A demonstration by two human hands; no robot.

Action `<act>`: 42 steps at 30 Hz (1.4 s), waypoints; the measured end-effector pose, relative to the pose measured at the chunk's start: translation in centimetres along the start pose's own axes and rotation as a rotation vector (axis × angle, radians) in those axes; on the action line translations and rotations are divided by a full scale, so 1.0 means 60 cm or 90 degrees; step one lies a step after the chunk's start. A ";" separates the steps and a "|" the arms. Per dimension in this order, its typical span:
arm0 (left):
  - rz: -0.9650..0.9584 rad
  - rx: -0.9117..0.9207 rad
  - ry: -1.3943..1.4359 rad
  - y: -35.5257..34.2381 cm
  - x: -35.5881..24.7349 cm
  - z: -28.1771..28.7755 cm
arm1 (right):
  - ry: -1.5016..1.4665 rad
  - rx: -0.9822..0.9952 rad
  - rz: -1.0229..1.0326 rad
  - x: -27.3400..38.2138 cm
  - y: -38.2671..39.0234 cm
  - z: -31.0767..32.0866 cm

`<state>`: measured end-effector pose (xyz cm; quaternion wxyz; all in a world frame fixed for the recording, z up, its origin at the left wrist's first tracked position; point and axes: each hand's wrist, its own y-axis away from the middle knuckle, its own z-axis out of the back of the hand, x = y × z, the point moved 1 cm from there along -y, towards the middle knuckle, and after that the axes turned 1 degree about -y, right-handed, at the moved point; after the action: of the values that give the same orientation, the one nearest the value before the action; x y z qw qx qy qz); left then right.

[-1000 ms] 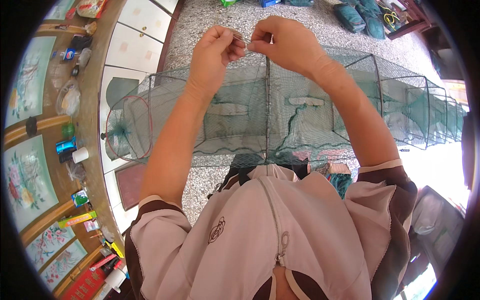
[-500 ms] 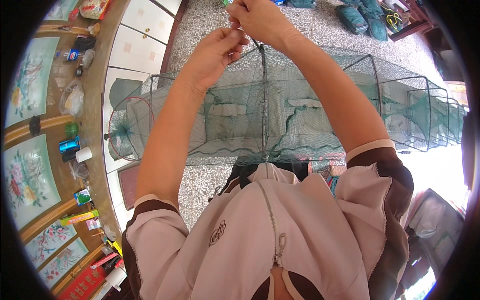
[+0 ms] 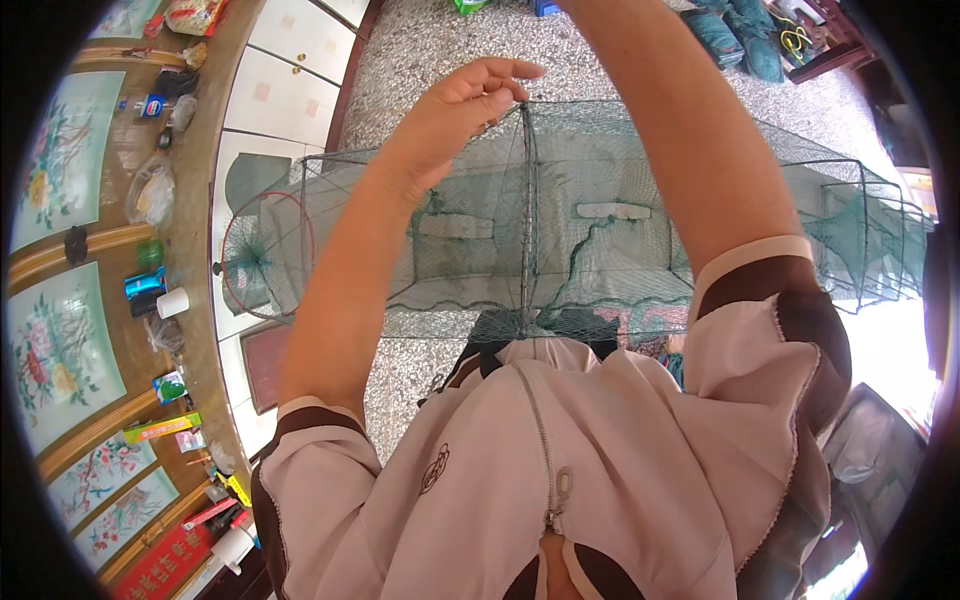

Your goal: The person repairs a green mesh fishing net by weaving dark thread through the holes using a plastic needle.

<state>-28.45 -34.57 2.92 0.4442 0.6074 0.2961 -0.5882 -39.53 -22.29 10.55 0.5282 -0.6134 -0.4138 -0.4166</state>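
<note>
A long green mesh net cage (image 3: 460, 260) on dark rods spans the view before me, with a red ring (image 3: 310, 235) at its left end. My left hand (image 3: 475, 105) is at the top of its middle rod (image 3: 525, 220), index finger extended and the others bent; what they grip, if anything, is too small to make out. My right forearm (image 3: 690, 130) crosses the cage and runs out at the top edge, so that hand is out of view.
Along the left stands a wooden sideboard (image 3: 195, 330) with bags, bottles and small packets, above white cupboard doors (image 3: 280, 90). Dark green bundles (image 3: 715, 40) lie on the speckled floor (image 3: 420, 40) at the upper right. A dark chair-like object (image 3: 865, 440) is at the lower right.
My right hand has moved up and forward out of view. My left hand has shifted right to the middle rod's top, its index finger now more extended.
</note>
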 end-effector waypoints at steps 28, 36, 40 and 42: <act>0.007 -0.023 0.337 -0.030 0.057 0.048 | 0.325 0.238 -0.027 0.063 0.144 0.272; 0.008 -0.015 0.248 -0.031 0.040 0.032 | 0.458 0.374 0.045 0.014 0.223 0.193; 0.026 0.010 0.230 -0.030 0.040 0.031 | 0.519 0.365 0.074 0.002 0.229 0.180; 0.032 0.000 0.211 -0.031 0.039 0.028 | 0.538 0.351 0.073 -0.002 0.233 0.176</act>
<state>-30.52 -35.67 0.43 0.4038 0.7034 0.3501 -0.4687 -25.56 -13.23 5.22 0.8141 -0.2505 -0.2240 -0.4737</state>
